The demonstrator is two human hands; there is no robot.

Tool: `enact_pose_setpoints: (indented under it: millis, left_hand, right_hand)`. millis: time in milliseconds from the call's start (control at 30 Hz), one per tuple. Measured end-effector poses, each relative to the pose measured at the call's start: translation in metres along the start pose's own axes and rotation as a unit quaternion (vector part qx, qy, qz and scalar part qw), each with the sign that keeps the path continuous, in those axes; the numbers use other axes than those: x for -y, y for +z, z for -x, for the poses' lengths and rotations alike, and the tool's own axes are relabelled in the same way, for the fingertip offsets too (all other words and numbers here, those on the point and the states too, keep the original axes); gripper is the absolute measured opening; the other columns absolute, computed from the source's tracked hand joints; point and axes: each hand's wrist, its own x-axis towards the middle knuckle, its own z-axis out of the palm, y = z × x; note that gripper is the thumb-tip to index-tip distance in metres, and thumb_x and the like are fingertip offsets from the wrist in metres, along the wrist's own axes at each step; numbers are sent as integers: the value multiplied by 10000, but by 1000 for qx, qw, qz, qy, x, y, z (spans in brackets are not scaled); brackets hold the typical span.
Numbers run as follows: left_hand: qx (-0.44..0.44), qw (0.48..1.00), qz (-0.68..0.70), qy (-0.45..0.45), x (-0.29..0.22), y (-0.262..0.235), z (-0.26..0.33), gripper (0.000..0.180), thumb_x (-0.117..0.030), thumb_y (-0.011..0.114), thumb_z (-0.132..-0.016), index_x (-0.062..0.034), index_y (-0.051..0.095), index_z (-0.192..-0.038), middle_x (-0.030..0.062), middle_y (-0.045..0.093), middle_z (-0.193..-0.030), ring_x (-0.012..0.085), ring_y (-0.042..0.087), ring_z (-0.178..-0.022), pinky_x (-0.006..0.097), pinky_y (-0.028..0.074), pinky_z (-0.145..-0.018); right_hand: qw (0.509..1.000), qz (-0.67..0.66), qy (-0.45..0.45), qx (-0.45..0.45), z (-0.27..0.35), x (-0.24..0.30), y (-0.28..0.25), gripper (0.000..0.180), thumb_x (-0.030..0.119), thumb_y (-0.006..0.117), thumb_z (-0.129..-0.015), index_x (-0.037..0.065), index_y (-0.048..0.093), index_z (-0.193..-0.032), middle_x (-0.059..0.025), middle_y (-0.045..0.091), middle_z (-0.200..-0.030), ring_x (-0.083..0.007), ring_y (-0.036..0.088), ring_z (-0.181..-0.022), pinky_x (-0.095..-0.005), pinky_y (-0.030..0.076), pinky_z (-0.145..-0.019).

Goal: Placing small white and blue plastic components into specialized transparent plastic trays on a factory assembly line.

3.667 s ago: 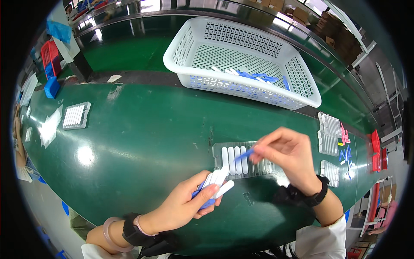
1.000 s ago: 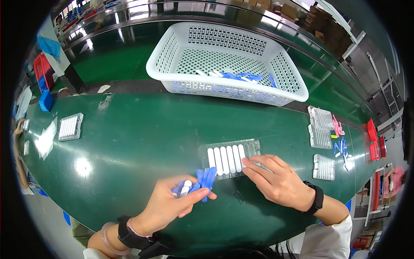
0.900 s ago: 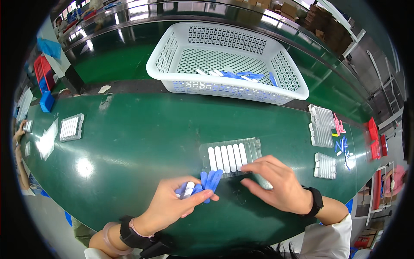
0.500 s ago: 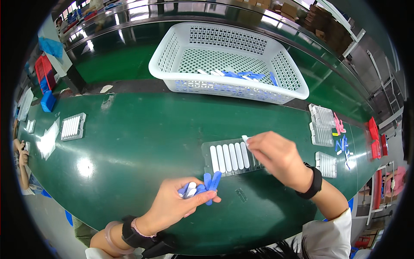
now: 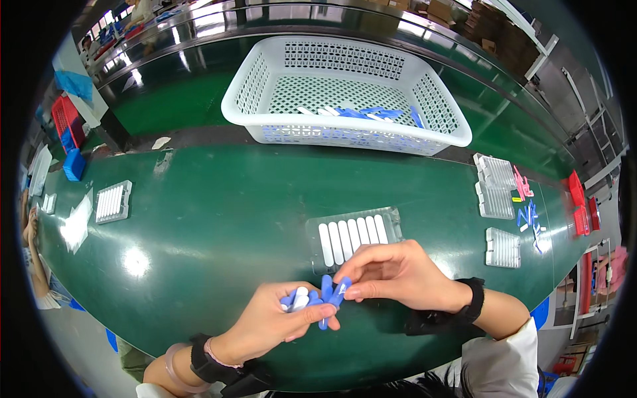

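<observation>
My left fingers (image 5: 310,314) grip a bunch of blue and white strips (image 5: 326,286); my right fingers (image 5: 369,290) pinch the end of a blue strip (image 5: 340,292) there. Beyond, on the green table (image 5: 219,232), a clear tray (image 5: 314,247) holds seven white strips (image 5: 344,240).

White strips (image 5: 344,240) in the clear tray (image 5: 394,222): four showing 3.7 s ago, six at 1.0 s, seven now; newest one sits at the right end of the row. Right hand (image 5: 401,275) has left the tray's far right corner, where it had a white strip pinched 0.5 s back, and is down at the bundle (image 5: 301,298), thumb and finger on a blue strip (image 5: 341,292). Left hand (image 5: 272,317): bundle shows blue strips fanned out front, vs mostly white on top 3.7 s ago. Three blue stood out at 1.0 s, two now. Hands were apart at 0.5 s, now meet at the bundle.
</observation>
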Motion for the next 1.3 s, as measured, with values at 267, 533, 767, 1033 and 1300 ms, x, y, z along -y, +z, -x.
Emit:
enact_pose_setpoints:
  millis: [267, 533, 767, 1033, 1300]
  left_hand:
    - [13, 999, 23, -40, -4, -2, 3, 228, -53, 500, -848, 72, 498, -1039, 95, 564, -756, 41, 364, -455, 186, 271, -410]
    - [28, 1000, -5, -2, 0, -1, -2, 271, -74, 489, -855, 70, 479, -1085, 91, 560, -786, 50, 373, -476, 195, 291, -439]
    - [13, 997, -66, 38, -1, -5, 3, 251, -156, 495, -874, 18, 520, -1054, 34, 570, -784, 37, 389, -491, 173, 308, -451]
    - [123, 987, -85, 62, 10, -4, -3, 205, -180, 434, -902, 3, 512, -955, 21, 581, -786, 57, 399, -488, 198, 339, -460]
    - [225, 961, -159, 25, 15, -6, 2, 313, -156, 382, -914, -72, 325, -1210, 18, 527, -751, 70, 347, -510, 203, 325, -473]
  right_hand:
    - [975, 145, 76, -148, -17, 33, -62, 154, 14, 646, -727, -55, 561, -834, -111, 615, -724, -135, 610, -697, -230, 496, -616]
    - [897, 415, 86, -123, -11, 13, -79, 316, 123, 717, -657, -1, 581, -915, -41, 541, -840, -87, 476, -663, -228, 412, -575]
    - [880, 474, -6, -31, 11, 14, -64, 844, 143, 776, -581, 83, 312, -1283, -42, 477, -1094, -170, 413, -837, -266, 411, -739]
    - [834, 542, -90, -44, -53, 11, -26, 825, 146, 750, -582, 21, 296, -1260, -143, 469, -1125, -298, 448, -953, -351, 384, -858]
    - [800, 545, -248, -33, -194, -9, 63, 769, 180, 783, -540, -59, 352, -1130, -185, 513, -1018, -339, 477, -916, -374, 420, -787]
